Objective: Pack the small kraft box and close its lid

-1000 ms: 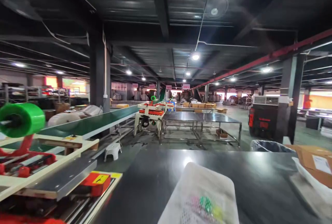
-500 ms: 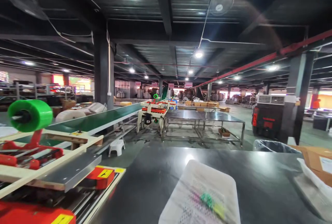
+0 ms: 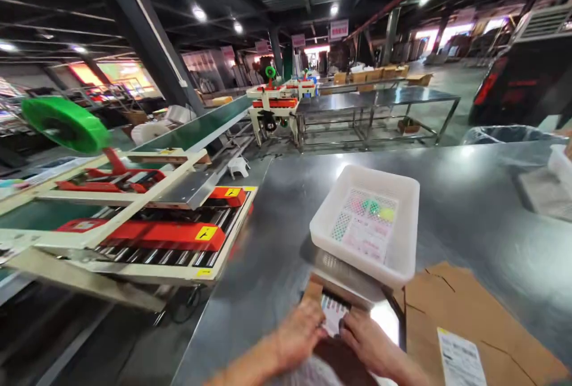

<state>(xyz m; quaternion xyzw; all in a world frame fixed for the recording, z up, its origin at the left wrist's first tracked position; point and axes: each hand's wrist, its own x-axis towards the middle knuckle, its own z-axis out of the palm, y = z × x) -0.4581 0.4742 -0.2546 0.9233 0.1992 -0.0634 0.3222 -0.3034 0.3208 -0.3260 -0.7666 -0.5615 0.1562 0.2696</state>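
Both hands, left (image 3: 300,331) and right (image 3: 367,341), pinch a small printed packet (image 3: 334,313) at the near edge of the steel counter (image 3: 469,207), fingers narrow. White tray (image 3: 404,255) just beyond it; flattened cardboard box (image 3: 465,308) to the right, within reach.

Both hands, left hand (image 3: 300,333) and right hand (image 3: 367,341), are bottom center pinching a small printed packet (image 3: 334,313), right below a white plastic tray (image 3: 373,223) on the steel table (image 3: 469,207). Flattened cardboard (image 3: 465,314) lower right, red-and-cream tape machine (image 3: 147,219) left.
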